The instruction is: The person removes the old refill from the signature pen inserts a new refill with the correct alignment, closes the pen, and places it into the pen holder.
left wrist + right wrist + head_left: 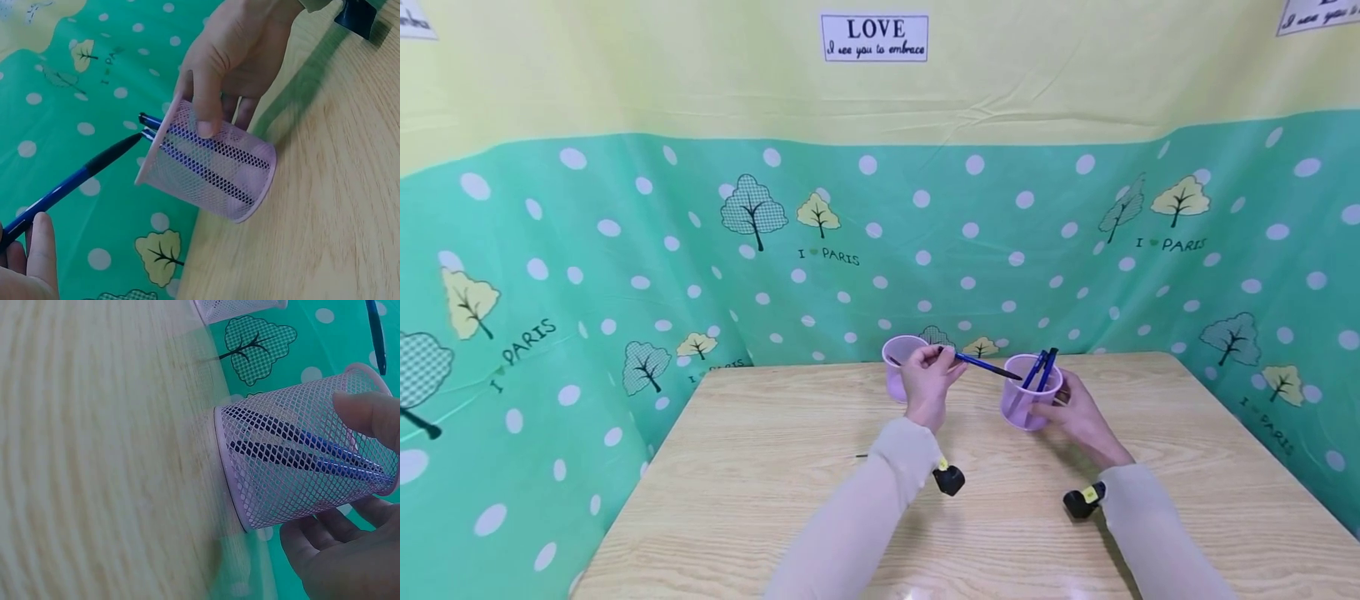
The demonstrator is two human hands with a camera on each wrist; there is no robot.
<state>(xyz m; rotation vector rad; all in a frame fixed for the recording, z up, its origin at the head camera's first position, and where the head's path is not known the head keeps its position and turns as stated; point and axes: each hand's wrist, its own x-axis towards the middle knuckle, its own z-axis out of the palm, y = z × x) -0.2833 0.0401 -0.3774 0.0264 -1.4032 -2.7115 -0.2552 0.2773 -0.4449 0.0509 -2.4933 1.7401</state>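
Note:
My left hand [927, 387] pinches a blue pen [988, 365] with a black grip section. The pen points right, its tip by the rim of a lilac mesh pen cup [1015, 410]. Around the side of that cup is my right hand [1084, 419], thumb on the near side and fingers on the other, as the right wrist view shows. Two more blue pens [1047, 372] stand inside, leaning on the rim and visible through the mesh [294, 481]. A second lilac pen cup [895, 385] stands left, partly hidden behind my left hand.
The wooden table [760, 500] ends at a green dotted curtain [820, 300] behind the cups. Something dark shows inside the left cup. A thin dark object [861, 456] pokes out beside the left sleeve. Small black wrist devices [950, 480] hang under both sleeves.

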